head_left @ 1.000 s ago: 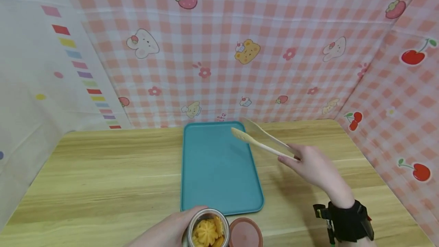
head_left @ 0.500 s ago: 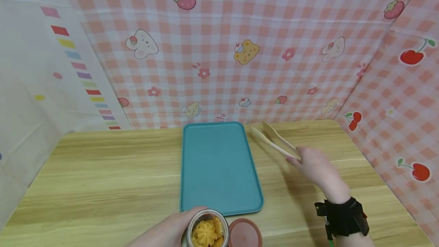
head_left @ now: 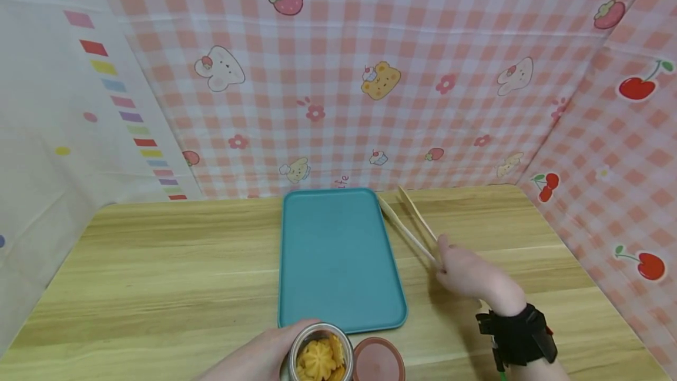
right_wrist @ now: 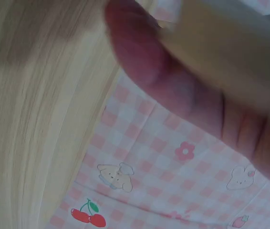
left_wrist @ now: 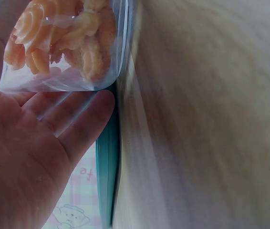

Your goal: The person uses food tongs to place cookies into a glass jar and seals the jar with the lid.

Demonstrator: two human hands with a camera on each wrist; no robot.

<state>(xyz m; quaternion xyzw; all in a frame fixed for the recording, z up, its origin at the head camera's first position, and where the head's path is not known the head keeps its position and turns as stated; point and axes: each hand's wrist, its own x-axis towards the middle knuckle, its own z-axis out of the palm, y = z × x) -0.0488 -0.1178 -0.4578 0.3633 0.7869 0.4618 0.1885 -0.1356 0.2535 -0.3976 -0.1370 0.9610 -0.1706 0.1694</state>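
Observation:
My left hand [head_left: 259, 357] grips a clear jar [head_left: 319, 358] of yellow swirl cookies at the table's near edge; the left wrist view shows the cookies [left_wrist: 63, 43] through the jar wall against my palm [left_wrist: 30, 157]. My right hand [head_left: 468, 272] holds the near end of wooden tongs [head_left: 409, 225], which lie low over the table just right of the teal tray [head_left: 338, 257], tips pointing toward the far wall. In the right wrist view my fingers [right_wrist: 173, 71] are blurred around the pale tong handle [right_wrist: 230, 52].
A pink round lid [head_left: 378, 360] lies on the wooden table [head_left: 158, 263] right of the jar. The teal tray holds nothing; its edge [left_wrist: 107, 162] shows beside my left palm. Checked pink cloth walls [head_left: 370, 75] enclose the back and right sides.
My right hand brought the tongs down and right, from above the tray's far right corner to the table beside the tray, and drew back toward me. The left hand and jar stayed still.

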